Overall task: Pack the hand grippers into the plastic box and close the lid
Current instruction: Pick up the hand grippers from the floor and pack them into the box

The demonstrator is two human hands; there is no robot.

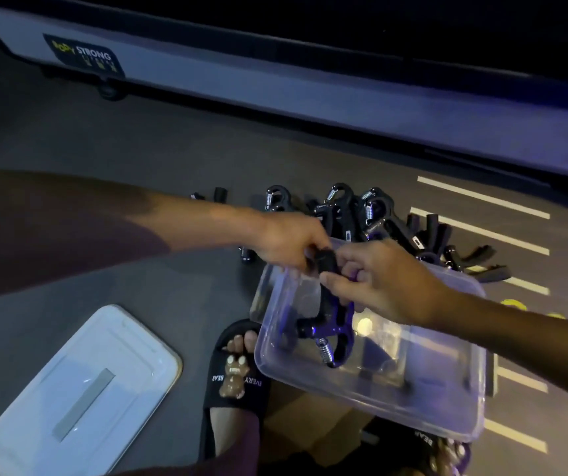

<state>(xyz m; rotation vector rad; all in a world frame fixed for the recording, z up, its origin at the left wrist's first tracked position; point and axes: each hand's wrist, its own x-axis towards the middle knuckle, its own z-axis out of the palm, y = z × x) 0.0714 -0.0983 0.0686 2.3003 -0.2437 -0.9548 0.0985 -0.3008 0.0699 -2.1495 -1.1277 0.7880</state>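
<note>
A clear plastic box [413, 400] sits open on the floor at centre right. Over its far left corner my left hand [289, 240] and my right hand [382, 280] both grip one black hand gripper [330, 324]; its handles are in my fingers and its spring end hangs down inside the box. A pile of several more black hand grippers [371, 214] lies on the floor just beyond the box. The box's pale lid [83, 396] lies flat on the floor at lower left.
My feet in black slides [238, 376] are planted beside the box's near left edge. A long grey machine base [275, 87] with a logo runs across the back. White floor stripes [481, 231] mark the right side.
</note>
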